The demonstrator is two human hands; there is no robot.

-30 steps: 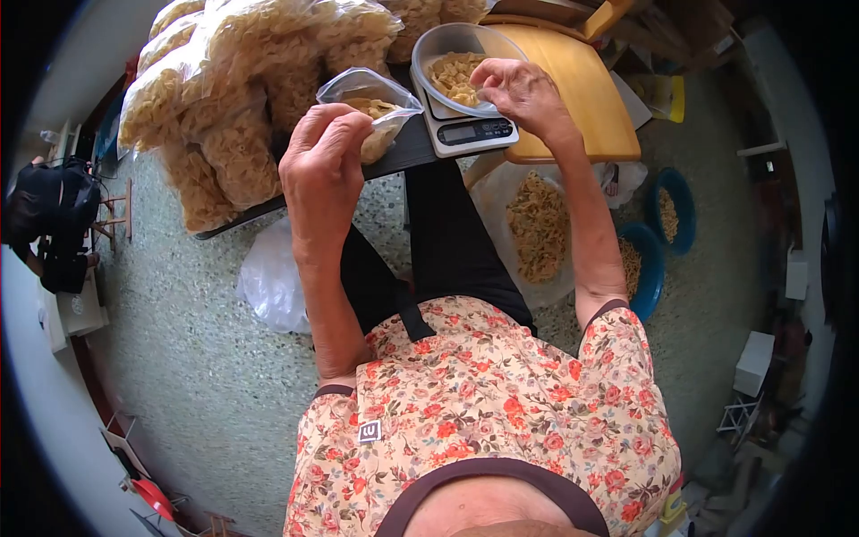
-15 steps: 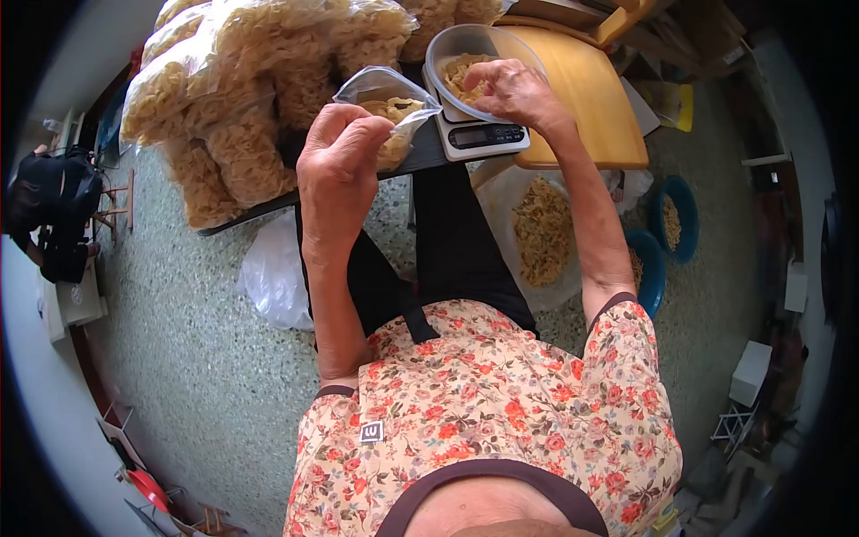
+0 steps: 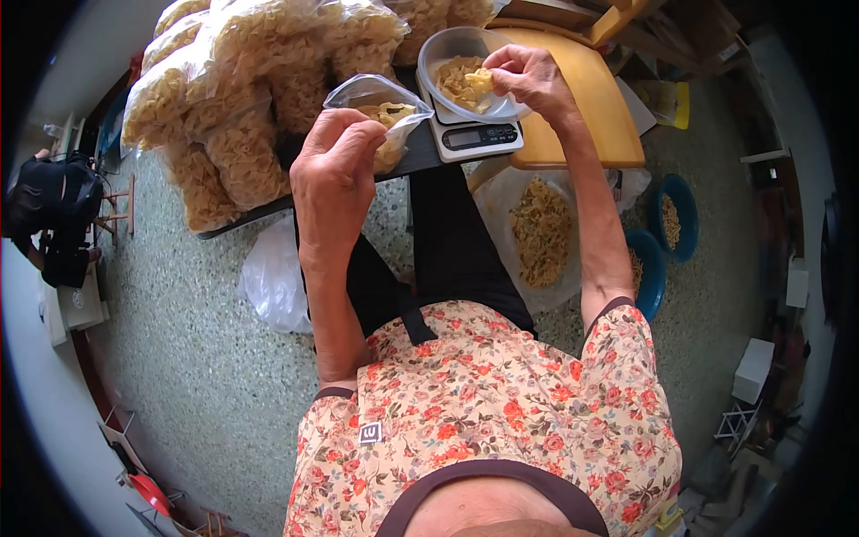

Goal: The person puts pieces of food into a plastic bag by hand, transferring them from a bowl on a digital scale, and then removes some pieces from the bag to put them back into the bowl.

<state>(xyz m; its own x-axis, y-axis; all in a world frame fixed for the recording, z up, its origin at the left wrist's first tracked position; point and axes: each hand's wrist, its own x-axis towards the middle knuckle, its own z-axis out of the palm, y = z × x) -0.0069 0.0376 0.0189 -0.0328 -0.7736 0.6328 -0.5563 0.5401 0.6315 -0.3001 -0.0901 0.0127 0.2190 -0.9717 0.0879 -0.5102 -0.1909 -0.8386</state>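
My left hand (image 3: 335, 174) pinches the rim of a clear plastic bag (image 3: 369, 92), holding its mouth open; some pale yellow dried pieces lie inside. Over the right edge of a clear round tub (image 3: 435, 55), my right hand (image 3: 535, 82) grips a pale yellow dried piece (image 3: 480, 82) between thumb and fingers. More dried pieces (image 3: 458, 79) cover part of the tub's bottom. Beneath the tub is a white kitchen scale (image 3: 501, 152) with a dark display panel, which I cannot read.
Filled bags (image 3: 242, 98) are stacked at the back left of the dark table. A yellow wooden stool (image 3: 591, 116) stands right of the scale. Below are an open bag of dried pieces (image 3: 543, 233), blue basins (image 3: 684, 242) and a white plastic bag (image 3: 277, 273). Another person (image 3: 55, 201) is far left.
My right hand has risen out of the tub and moved slightly right, now with a dried piece showing in its fingers. My left hand keeps hold of the bag, shifted slightly left and down.
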